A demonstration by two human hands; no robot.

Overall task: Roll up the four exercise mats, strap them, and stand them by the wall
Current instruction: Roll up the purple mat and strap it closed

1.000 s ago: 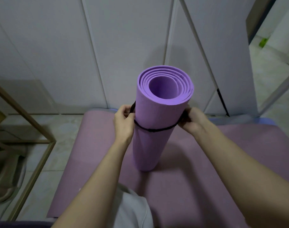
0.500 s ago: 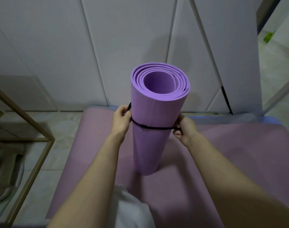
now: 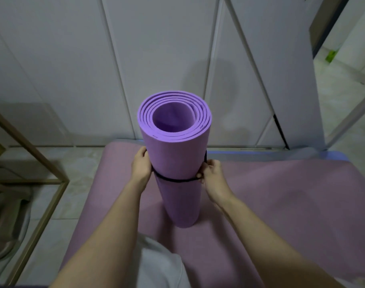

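Observation:
A purple rolled mat (image 3: 176, 159) stands upright on a flat pink mat (image 3: 271, 196) spread on the floor. A thin black strap (image 3: 174, 180) circles the roll about halfway up. My left hand (image 3: 141, 166) grips the strap at the roll's left side. My right hand (image 3: 209, 170) pinches the strap at the right side, where a short black loop sticks up beside the roll. The edge of a bluish mat (image 3: 260, 153) shows from under the pink mat's far end.
White panelled wall (image 3: 156, 59) rises just behind the mats. A gold metal frame (image 3: 42, 179) stands on the tiled floor at left. A doorway (image 3: 347, 84) opens at the right. White cloth (image 3: 163, 265) lies at the bottom centre.
The strap has slid lower down the roll, and both hands have moved down with it. The view has shifted slightly.

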